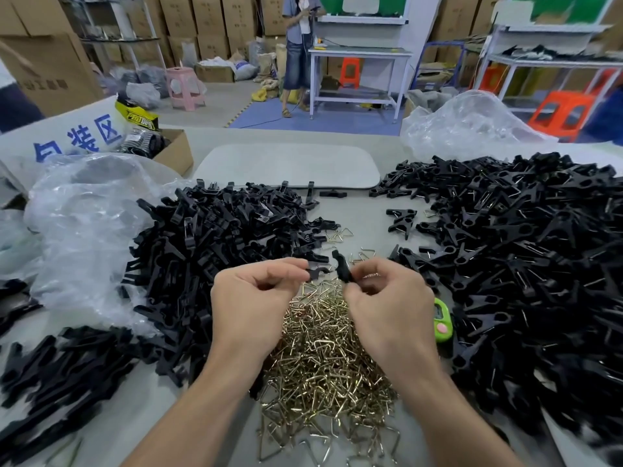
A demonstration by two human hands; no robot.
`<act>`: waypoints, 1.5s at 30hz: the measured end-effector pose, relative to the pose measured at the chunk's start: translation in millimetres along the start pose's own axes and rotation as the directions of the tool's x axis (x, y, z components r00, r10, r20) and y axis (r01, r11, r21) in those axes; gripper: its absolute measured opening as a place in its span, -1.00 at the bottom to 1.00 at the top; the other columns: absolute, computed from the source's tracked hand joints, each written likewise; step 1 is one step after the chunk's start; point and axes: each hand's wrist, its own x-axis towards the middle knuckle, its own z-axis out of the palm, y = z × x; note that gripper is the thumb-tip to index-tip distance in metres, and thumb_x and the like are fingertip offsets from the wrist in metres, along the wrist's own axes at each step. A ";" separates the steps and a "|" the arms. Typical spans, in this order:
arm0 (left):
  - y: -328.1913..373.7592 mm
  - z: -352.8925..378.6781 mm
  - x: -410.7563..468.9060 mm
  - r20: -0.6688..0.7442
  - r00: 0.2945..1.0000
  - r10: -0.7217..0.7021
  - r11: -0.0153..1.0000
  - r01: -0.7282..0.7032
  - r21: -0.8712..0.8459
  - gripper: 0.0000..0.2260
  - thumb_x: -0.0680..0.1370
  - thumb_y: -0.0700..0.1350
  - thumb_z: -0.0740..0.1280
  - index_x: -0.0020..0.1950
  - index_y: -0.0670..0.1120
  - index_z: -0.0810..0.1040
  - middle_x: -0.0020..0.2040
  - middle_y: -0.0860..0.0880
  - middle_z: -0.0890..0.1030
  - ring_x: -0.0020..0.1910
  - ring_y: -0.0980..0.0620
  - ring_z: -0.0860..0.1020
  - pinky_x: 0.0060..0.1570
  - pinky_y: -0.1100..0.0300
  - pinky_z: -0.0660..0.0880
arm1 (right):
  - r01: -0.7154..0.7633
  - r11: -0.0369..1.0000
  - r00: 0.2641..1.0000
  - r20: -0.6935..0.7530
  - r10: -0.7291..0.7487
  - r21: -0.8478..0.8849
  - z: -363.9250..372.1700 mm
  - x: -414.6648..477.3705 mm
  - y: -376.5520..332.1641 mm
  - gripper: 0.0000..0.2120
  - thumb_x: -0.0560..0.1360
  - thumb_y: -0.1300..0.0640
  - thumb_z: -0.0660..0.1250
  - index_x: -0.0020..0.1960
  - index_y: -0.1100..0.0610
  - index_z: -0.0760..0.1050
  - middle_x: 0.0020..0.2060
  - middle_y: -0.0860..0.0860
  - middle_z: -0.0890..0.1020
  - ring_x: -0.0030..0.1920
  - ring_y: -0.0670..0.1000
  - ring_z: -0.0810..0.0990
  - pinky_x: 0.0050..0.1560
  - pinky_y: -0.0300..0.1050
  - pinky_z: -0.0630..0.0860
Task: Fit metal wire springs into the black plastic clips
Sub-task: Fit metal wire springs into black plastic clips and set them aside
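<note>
Black left clip half (317, 272) is pinched by fingers of our left hand (256, 298); right clip half (342, 268) by our right hand (387, 305); wire springs (320, 358) lie heaped beneath on the desk (364, 224).

The person is showing two bare arms (202, 406), from the bottom edge of the picture up to the wrists (236, 352). The left hand (251, 298) and the right hand (387, 298) are showing bare as well. The arms are looking slim, and the knuckles (404, 279) are standing out as small bumps.
</note>
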 end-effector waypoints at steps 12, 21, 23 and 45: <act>3.0 4.9 -3.1 0.222 0.975 0.017 0.995 -0.037 0.088 -0.82 0.42 -0.03 0.46 -0.09 0.25 0.77 -0.12 0.14 0.76 -0.15 0.06 0.72 -0.18 0.16 0.65 | 0.065 0.995 0.973 0.216 -0.081 0.080 -4.8 0.2 -3.9 -0.61 0.46 0.18 0.45 -0.02 -0.35 0.61 -0.40 -0.11 0.68 -0.46 0.02 0.60 -0.48 -0.17 0.47; 1.3 -0.5 1.8 0.204 0.975 -0.083 0.990 0.058 0.126 -0.63 0.48 -0.34 0.51 0.04 0.15 0.77 -0.10 0.14 0.76 -0.10 0.18 0.71 -0.04 0.33 0.59 | 0.070 0.982 0.920 0.369 -0.131 0.176 -5.4 2.3 -3.7 -0.62 0.63 0.18 0.36 0.01 -0.36 0.55 -0.36 -0.14 0.69 -0.50 -0.22 0.46 -0.47 -0.41 0.32; 2.6 1.3 0.6 0.176 0.980 -0.090 0.993 0.075 0.090 -0.60 0.44 -0.39 0.52 -0.01 0.14 0.79 -0.12 0.10 0.77 -0.12 0.19 0.71 -0.06 0.34 0.59 | 0.079 0.984 0.937 0.325 -0.129 0.162 -4.8 4.5 -0.2 -0.73 0.58 0.12 0.43 0.04 -0.28 0.61 -0.34 -0.14 0.70 -0.44 -0.17 0.53 -0.39 -0.32 0.43; -4.1 -5.4 3.5 0.246 0.963 -0.106 0.991 0.082 0.105 -0.59 0.44 -0.36 0.54 -0.05 0.20 0.78 -0.14 0.12 0.77 -0.08 0.16 0.74 0.00 0.29 0.64 | 0.315 0.949 0.906 0.305 -0.293 -0.023 0.8 5.2 14.6 -0.86 0.50 0.12 0.46 -0.09 -0.13 0.68 -0.34 -0.13 0.67 -0.33 -0.04 0.60 -0.29 -0.05 0.52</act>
